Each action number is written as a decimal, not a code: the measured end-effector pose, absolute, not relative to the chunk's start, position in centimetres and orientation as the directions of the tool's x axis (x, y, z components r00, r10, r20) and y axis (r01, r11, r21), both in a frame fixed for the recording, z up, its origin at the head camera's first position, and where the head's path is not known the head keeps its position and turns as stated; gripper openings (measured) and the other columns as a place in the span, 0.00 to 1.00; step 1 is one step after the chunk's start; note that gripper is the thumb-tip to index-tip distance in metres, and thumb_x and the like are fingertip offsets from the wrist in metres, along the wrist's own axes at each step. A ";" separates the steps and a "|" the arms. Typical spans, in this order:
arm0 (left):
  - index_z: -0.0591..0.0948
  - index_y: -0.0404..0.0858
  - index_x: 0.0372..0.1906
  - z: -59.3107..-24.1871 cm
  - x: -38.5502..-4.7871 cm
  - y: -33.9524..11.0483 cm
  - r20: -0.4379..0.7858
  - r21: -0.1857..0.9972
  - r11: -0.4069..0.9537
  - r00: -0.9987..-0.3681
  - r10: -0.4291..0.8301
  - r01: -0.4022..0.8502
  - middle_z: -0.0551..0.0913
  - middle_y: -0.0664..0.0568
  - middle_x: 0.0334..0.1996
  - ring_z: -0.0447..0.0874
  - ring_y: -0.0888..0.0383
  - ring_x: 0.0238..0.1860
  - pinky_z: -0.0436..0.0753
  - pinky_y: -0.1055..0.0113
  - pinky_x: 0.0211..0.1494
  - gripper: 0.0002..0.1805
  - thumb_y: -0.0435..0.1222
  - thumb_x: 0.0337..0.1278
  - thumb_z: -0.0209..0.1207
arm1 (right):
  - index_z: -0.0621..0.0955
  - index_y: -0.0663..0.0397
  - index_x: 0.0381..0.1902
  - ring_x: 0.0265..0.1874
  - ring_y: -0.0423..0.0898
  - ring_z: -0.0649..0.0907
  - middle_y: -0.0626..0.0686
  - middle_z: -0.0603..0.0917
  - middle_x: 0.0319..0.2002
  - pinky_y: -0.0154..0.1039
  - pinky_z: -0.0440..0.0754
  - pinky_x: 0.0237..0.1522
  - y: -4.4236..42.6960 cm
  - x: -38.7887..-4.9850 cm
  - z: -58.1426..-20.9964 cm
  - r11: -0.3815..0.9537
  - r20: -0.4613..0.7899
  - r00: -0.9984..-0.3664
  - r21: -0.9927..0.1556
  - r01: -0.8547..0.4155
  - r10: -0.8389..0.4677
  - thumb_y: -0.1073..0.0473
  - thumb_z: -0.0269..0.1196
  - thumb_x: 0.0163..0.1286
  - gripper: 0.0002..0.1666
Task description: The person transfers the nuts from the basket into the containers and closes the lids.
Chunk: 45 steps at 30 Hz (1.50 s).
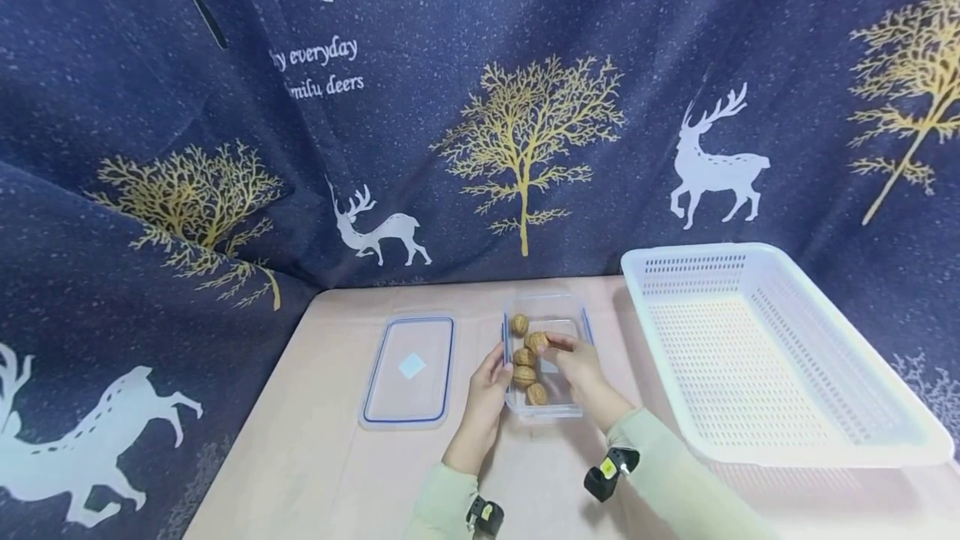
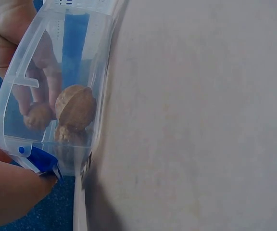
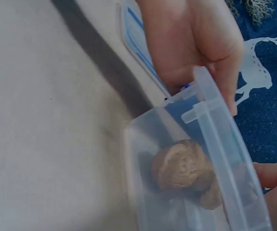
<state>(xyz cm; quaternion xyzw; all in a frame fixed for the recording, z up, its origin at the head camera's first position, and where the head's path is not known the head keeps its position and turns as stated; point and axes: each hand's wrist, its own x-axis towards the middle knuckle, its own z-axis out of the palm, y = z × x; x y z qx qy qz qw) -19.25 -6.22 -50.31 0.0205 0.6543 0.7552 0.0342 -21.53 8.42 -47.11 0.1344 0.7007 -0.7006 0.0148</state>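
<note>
A clear plastic food container point(image 1: 545, 412) with blue side clips stands on the table. Several walnuts point(image 1: 524, 377) lie in a row along its left side. My left hand point(image 1: 486, 394) grips the container's left wall, its thumb at the rim beside a blue clip point(image 2: 42, 160) in the left wrist view. My right hand point(image 1: 581, 367) reaches inside from the right and pinches a walnut point(image 1: 536, 342) near the row. Through the clear wall, the right fingers point(image 2: 53, 84) show around that walnut. In the right wrist view a walnut point(image 3: 182, 164) shows behind the near wall.
The container's lid point(image 1: 408, 369), with a blue seal and a pale label, lies flat to the left. On the right stands a large white perforated basket point(image 1: 742, 365). A dark blue curtain point(image 1: 465, 148) with deer and trees hangs behind the pale table point(image 1: 300, 457).
</note>
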 end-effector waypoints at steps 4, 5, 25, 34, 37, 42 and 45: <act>0.60 0.28 0.70 -50.3 -19.3 -6.2 -0.013 0.989 -0.146 -0.997 0.082 -0.025 0.59 0.32 0.70 0.57 0.38 0.70 0.57 0.50 0.74 0.27 0.27 0.69 0.46 | 0.74 0.73 0.57 0.56 0.64 0.76 0.70 0.78 0.55 0.53 0.72 0.64 8.3 -21.6 -47.6 -0.020 -0.222 -0.959 -0.975 0.222 0.173 0.70 0.61 0.64 0.24; 0.60 0.28 0.70 -50.2 -19.2 -6.2 -0.017 0.989 -0.145 -0.997 0.082 -0.028 0.59 0.32 0.70 0.57 0.39 0.70 0.57 0.50 0.74 0.27 0.27 0.69 0.46 | 0.74 0.73 0.57 0.55 0.64 0.76 0.70 0.78 0.55 0.53 0.73 0.63 8.3 -21.5 -47.7 -0.020 -0.226 -0.958 -0.974 0.227 0.175 0.70 0.61 0.64 0.24; 0.60 0.29 0.71 -50.1 -19.6 -6.0 -0.024 0.993 -0.110 -0.997 0.068 -0.031 0.60 0.34 0.70 0.56 0.39 0.71 0.57 0.51 0.74 0.26 0.28 0.69 0.45 | 0.72 0.79 0.57 0.53 0.64 0.78 0.73 0.77 0.52 0.47 0.79 0.57 8.1 -21.9 -48.0 0.011 -0.263 -0.940 -0.962 0.272 0.219 0.77 0.58 0.58 0.26; 0.60 0.27 0.70 -50.2 -19.4 -6.0 -0.020 0.993 -0.119 -0.998 0.061 -0.027 0.60 0.32 0.69 0.56 0.39 0.71 0.56 0.51 0.74 0.26 0.27 0.69 0.45 | 0.70 0.77 0.59 0.56 0.64 0.75 0.73 0.74 0.57 0.45 0.77 0.60 8.2 -21.8 -48.3 0.000 -0.251 -0.948 -0.967 0.256 0.194 0.75 0.58 0.62 0.26; 0.60 0.28 0.70 -50.2 -19.3 -6.0 -0.021 0.992 -0.123 -0.998 0.064 -0.029 0.60 0.32 0.69 0.56 0.39 0.71 0.57 0.51 0.74 0.27 0.27 0.69 0.45 | 0.70 0.76 0.60 0.56 0.64 0.75 0.73 0.73 0.58 0.45 0.79 0.58 8.3 -21.7 -48.3 -0.013 -0.243 -0.954 -0.969 0.245 0.176 0.75 0.58 0.62 0.27; 0.60 0.28 0.70 -50.2 -19.4 -6.0 -0.031 0.991 -0.125 -0.997 0.068 -0.039 0.60 0.33 0.70 0.56 0.40 0.71 0.57 0.52 0.74 0.27 0.28 0.69 0.45 | 0.71 0.72 0.61 0.60 0.65 0.72 0.72 0.72 0.60 0.53 0.73 0.63 8.4 -21.6 -48.4 -0.024 -0.235 -0.960 -0.972 0.234 0.151 0.72 0.58 0.64 0.27; 0.60 0.28 0.70 -50.2 -19.3 -6.0 -0.039 0.991 -0.125 -0.997 0.064 -0.047 0.60 0.33 0.70 0.56 0.40 0.71 0.57 0.52 0.74 0.26 0.28 0.69 0.45 | 0.71 0.71 0.62 0.60 0.65 0.72 0.71 0.72 0.60 0.54 0.71 0.64 8.4 -21.6 -48.5 -0.045 -0.228 -0.962 -0.974 0.224 0.150 0.71 0.58 0.65 0.27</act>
